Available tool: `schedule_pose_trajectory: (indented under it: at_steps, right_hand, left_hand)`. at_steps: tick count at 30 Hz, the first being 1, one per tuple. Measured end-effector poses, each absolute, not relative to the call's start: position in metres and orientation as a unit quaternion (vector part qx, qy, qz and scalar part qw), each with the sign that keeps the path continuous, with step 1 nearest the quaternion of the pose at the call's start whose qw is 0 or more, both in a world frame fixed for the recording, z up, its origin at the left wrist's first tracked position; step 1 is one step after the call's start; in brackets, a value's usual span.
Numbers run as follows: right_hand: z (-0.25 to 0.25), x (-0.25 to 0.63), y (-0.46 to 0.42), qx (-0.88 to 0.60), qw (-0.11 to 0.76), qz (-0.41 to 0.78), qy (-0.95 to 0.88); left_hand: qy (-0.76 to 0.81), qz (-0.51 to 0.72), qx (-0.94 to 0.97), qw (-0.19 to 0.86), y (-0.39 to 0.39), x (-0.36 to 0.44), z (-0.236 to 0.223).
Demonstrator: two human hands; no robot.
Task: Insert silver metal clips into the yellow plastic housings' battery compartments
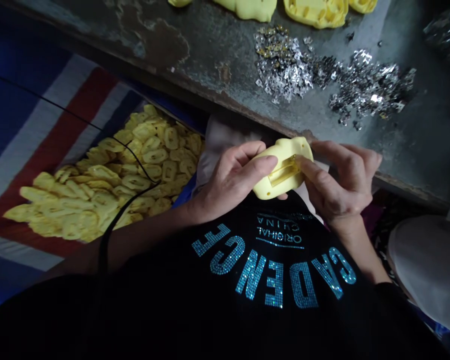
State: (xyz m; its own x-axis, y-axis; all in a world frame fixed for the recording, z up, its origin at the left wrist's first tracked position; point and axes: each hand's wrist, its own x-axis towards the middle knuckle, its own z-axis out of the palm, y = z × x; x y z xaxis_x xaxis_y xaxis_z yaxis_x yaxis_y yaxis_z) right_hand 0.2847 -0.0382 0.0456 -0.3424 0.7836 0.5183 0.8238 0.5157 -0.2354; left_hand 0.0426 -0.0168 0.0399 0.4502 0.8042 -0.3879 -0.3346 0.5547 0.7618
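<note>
My left hand is wrapped round a yellow plastic shell, thumb on its upper side. The shell is held just above my lap, in front of the worn grey table edge. My right hand grips the shell's right end, with its forefinger and thumb pinched at a slot in the shell; whether a small metal part sits under the fingertips I cannot make out.
A heap of yellow plastic shells lies on a striped sack to my left. On the table lie piles of small silvery metal clips and more yellow shells at the far edge. A pale rounded thing sits at the right.
</note>
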Motion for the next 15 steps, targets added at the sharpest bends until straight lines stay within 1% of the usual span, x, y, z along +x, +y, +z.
schedule_pose_trajectory:
  at_steps: [5,7,9,12,15]
  right_hand:
    - [0.041,0.288,-0.04,-0.469,0.298,-0.053,-0.83]
    - [0.044,0.289,-0.04,-0.465,0.316,-0.022,-0.827]
    - [0.048,0.291,-0.04,-0.489,0.352,0.057,-0.796]
    - [0.053,0.297,-0.035,-0.534,0.404,0.229,-0.706]
    - [0.053,0.304,-0.027,-0.522,0.392,0.371,-0.66]
  left_hand:
    - [0.374,0.353,0.292,0.806,-0.017,0.044,0.044]
    - [0.37,0.356,0.291,0.807,-0.017,0.045,0.047]
    - [0.366,0.363,0.29,0.806,-0.018,0.045,0.049]
    - [0.369,0.364,0.305,0.799,-0.022,0.046,0.053]
    - [0.401,0.351,0.385,0.754,-0.026,0.047,0.062]
